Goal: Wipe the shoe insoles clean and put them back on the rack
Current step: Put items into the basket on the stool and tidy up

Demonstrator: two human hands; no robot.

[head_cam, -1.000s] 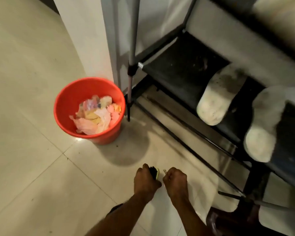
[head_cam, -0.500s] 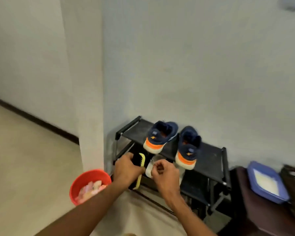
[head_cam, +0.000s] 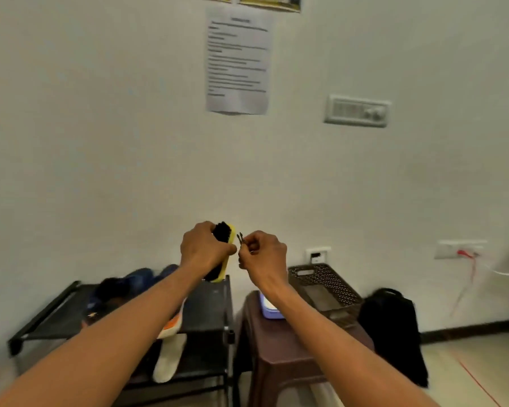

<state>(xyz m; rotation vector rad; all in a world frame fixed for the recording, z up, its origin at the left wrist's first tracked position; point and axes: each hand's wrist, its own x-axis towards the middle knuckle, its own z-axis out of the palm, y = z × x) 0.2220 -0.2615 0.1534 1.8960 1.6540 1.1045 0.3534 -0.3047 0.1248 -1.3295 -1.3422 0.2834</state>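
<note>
Insole (head_cam: pixel 169 361) lies on the rack (head_cam: pixel 212 306) while the left hand (head_cam: pixel 206 249) grips a brush (head_cam: pixel 224 232) and the right hand (head_cam: pixel 263 257) pinches dark strands (head_cam: pixel 241 238); dropped, they could soil it.

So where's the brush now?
Head view, centre: the left hand grips the brush, raised above the right end of the rack, beside the right hand pinching a small dark thing.

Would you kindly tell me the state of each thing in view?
left hand: grips the shoe brush, raised.
right hand: pinches a small dark object.
insole: rests on the rack's lower shelf.
sneakers: sit on the rack's top shelf.
red plug: inserted in the wall socket.
</note>
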